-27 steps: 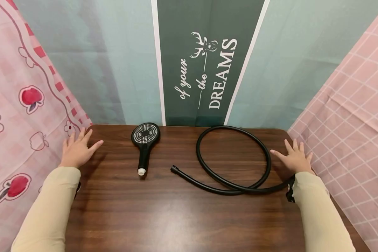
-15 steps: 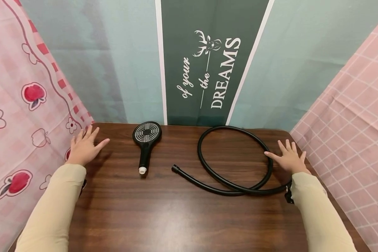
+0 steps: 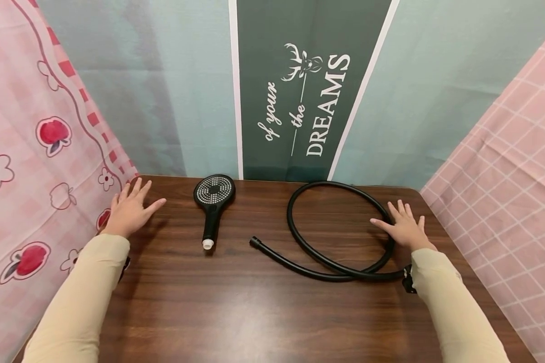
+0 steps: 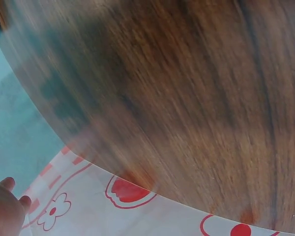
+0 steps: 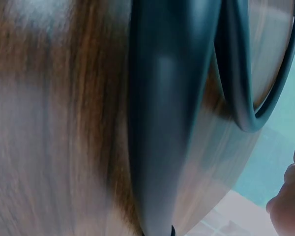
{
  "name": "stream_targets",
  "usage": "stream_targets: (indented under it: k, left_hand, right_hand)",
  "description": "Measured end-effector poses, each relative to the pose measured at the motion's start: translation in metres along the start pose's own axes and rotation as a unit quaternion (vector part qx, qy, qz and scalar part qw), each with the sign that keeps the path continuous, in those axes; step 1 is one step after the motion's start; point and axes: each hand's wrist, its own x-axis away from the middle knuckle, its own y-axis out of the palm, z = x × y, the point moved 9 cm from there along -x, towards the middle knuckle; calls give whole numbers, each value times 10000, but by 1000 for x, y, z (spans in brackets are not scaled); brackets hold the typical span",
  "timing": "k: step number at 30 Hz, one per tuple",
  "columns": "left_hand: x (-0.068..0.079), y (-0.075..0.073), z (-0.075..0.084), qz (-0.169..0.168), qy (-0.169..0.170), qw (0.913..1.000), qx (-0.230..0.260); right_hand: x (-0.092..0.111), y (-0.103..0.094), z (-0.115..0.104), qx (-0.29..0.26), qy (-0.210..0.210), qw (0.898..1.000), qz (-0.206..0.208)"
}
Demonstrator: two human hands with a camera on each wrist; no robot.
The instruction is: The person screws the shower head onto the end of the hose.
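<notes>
Nearest, a black flexible hose [image 3: 359,275] is laid in a loop on the dark brown wood-grain table [image 3: 200,307]; it is best lifted away from its crossing, lest the loop be dragged. The right hand [image 3: 405,229] is held over the loop's right side, the left hand [image 3: 129,214] well left of the black round-faced shower head [image 3: 212,212], all visible fingers spread, nothing gripped. The shower head is best taken by its handle. The hose's right end is hidden by the right wrist; whether the hose is touched cannot be told.

Black showerhead [image 3: 213,210], looped shower hose [image 3: 361,275] on wooden tabletop [image 3: 236,317]; left hand [image 3: 129,214] spread left of showerhead, right hand [image 3: 406,230] spread over hose.
</notes>
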Motion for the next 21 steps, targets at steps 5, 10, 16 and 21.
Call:
stream_targets:
  k: [5, 10, 16, 21]
  left_hand:
    - [-3, 1, 7, -11, 26, 10000, 54]
    - [-7, 6, 14, -84, 54, 9999, 71]
    - [-9, 10, 24, -124, 127, 9998, 3]
    - [-11, 14, 33, -184, 202, 9996, -8]
  right_hand:
    - [0, 4, -9, -98, -77, 9999, -39]
    - [-1, 9, -18, -119, -90, 9999, -74]
    - [-1, 14, -26, -162, -141, 9997, -129]
    - [-2, 19, -27, -85, -131, 9997, -172]
